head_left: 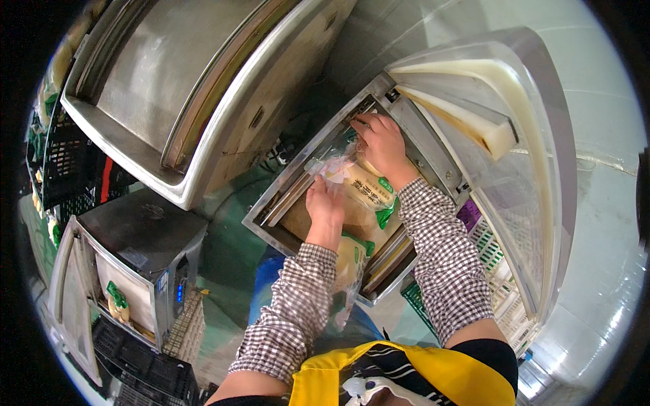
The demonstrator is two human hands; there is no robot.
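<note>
Nearest the camera is the yellow apron [318, 383], with two checked sleeves [443, 260] reaching past it to an open metal chamber [263, 234] whose clear lid [504, 193] stands raised at the right.

The left hand [327, 206] has its fingertips drawn nearly together at the clear, crumpled end of the upper bag [367, 188], seemingly pinching the film. The right hand [384, 145] is half curled over the chamber's far end; whether film is caught under its fingers cannot be told. The upper bag lies inside the chamber between the two hands, its green tip toward the right sleeve. The lower bag [347, 260] lies at the near side, its loose film hanging toward the person.

The step in hand looks like settling the upper bag. To do it well, I would spread the pinched film flat before letting go, since folds could trap creases, keep the lower bag from slipping outward, and draw both hands well clear before moving the lid.
</note>
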